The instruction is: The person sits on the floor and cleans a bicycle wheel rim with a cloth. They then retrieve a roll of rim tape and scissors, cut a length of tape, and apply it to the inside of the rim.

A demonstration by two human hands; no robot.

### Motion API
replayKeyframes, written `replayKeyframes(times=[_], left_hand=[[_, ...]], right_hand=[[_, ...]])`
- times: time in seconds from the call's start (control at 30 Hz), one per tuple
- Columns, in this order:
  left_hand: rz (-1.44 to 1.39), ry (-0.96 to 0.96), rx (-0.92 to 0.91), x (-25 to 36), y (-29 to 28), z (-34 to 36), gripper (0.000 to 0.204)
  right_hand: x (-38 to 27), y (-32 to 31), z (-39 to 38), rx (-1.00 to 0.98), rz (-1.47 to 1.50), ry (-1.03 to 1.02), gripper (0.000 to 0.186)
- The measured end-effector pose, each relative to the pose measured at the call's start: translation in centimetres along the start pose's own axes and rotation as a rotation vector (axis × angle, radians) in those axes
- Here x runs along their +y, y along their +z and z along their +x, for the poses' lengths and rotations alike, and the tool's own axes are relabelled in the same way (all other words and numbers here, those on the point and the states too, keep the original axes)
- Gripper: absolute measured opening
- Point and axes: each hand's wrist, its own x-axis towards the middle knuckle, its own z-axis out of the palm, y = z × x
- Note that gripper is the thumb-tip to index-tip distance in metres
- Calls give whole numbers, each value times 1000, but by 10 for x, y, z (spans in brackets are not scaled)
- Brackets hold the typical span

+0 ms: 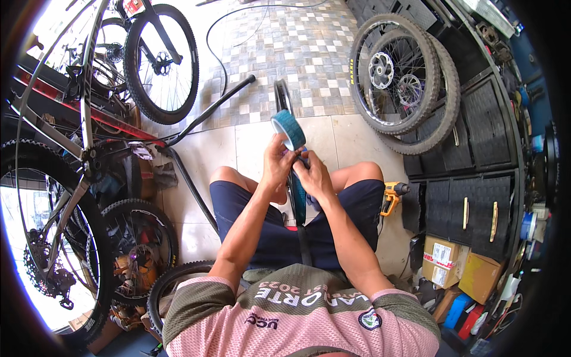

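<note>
A bicycle rim [282,94] stands upright between my knees, seen nearly edge-on. Teal tape [300,205] runs along its near part. Above the rim is a roll of teal tape [291,128] with a pale inner core. My left hand [276,165] is closed at the roll's lower edge, gripping it. Just right of it, my right hand [314,174] is closed at the rim, its fingertips close to the left ones. What those right fingers pinch is hidden. A dark blue bunched material, perhaps cloth, shows under the right hand.
A yellow heat gun [392,197] lies right of my knee. Two wheels with tyres [389,74] lean against black cabinets [476,131]. Cardboard boxes [443,259] sit lower right. Left are bicycles on a stand [83,107], a black tube [217,107] and loose wheels [140,250].
</note>
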Motion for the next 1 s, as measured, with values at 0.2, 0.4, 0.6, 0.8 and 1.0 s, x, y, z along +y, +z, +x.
replayKeyframes(times=[0.2, 0.4, 0.6, 0.8, 1.0], left_hand=[[397, 33, -18, 47, 2, -23, 33], [499, 44, -194, 97, 0, 8, 31], [334, -20, -94, 93, 2, 79, 47], [-35, -232, -57, 87, -21, 166, 50], [-145, -260, -64, 96, -24, 234, 55]], right_hand=[[16, 2, -10, -52, 48, -103, 35], [29, 4, -7, -40, 115, -101, 32], [24, 16, -7, 53, 163, -256, 25], [34, 26, -5, -2, 169, -141, 34], [45, 30, -4, 14, 186, -113, 34]])
